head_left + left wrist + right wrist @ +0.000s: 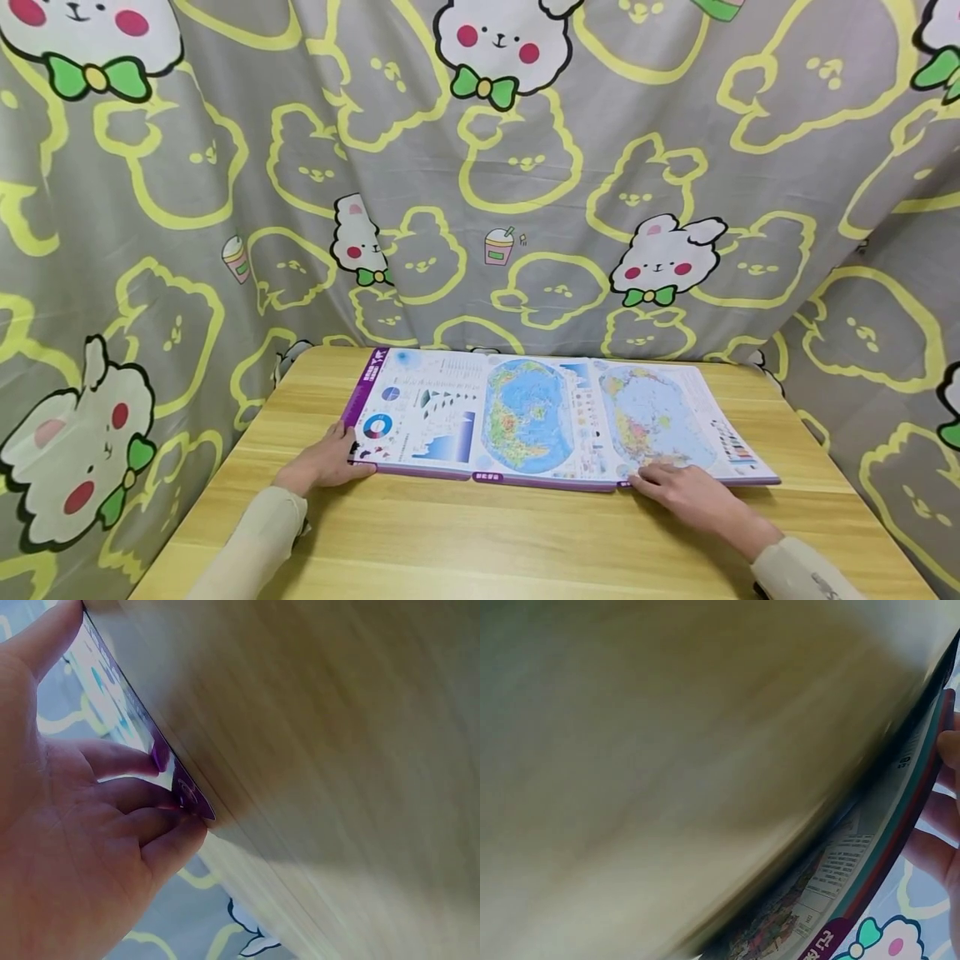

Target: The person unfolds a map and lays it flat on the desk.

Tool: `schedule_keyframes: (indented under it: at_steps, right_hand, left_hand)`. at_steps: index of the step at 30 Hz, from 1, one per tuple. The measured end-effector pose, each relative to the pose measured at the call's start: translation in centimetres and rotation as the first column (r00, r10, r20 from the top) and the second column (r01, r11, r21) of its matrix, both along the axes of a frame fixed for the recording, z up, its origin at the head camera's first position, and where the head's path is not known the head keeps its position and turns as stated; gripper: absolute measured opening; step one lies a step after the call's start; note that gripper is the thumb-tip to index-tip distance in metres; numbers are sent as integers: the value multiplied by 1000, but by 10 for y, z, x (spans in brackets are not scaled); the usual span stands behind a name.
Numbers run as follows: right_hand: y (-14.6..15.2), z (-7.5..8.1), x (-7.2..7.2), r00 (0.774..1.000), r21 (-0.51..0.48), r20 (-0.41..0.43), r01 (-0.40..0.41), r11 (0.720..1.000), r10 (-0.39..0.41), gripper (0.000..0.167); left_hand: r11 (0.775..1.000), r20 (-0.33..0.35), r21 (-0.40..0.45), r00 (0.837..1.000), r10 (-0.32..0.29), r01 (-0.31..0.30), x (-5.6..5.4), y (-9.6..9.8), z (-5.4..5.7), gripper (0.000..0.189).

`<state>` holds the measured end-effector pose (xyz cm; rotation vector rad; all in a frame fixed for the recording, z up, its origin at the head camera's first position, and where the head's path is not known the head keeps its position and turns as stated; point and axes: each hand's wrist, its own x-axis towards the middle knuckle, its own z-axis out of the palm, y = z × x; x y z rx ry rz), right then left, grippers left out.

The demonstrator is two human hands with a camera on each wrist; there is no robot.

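Note:
A wide map book (442,417) lies unfolded across the table, showing charts on its left panel and two oval world maps to the right. Its spine-like left edge and tabs are purple. At the near left corner my left hand (333,458) holds the book, fingers along the left edge and thumb at the near edge. In the left wrist view, those bent fingers (139,799) meet the purple corner. My right hand (686,492) rests on the near edge below the right map. Several layered page edges (889,859) show beside its fingers (930,851) in the right wrist view.
The wooden table (480,542) extends in front of the book and to both sides. Grey curtain fabric (420,175) with yellow outlines and white cartoon animals hangs behind it and along both sides, close to the table's edges.

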<state>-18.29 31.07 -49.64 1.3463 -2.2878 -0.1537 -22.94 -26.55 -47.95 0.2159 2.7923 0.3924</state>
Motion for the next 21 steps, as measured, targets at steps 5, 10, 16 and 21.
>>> schedule_keyframes:
  at_steps: [5, 10, 16, 21]
  right_hand:
    - [-1, 1, -1, 1000, 30, 12, -11, 999, 10, 34]
    - [-3, 1, -4, 1000, 54, 25, -15, 998, 14, 32]
    - [-4, -1, -8, 999, 62, 21, -26, 998, 25, 33]
    - [-3, 0, -10, 1000, 59, 16, -22, 998, 21, 32]
  left_hand:
    - [1000, -1, -11, 1000, -7, 7, -1, -2, 0, 100]
    - [1000, 3, -8, 1000, -4, 4, -1, -3, 1, 101]
    - [1000, 2, -6, 1000, -12, 12, -1, -5, 0, 100]
    - [1000, 8, -3, 1000, -8, 8, -1, -4, 2, 101]
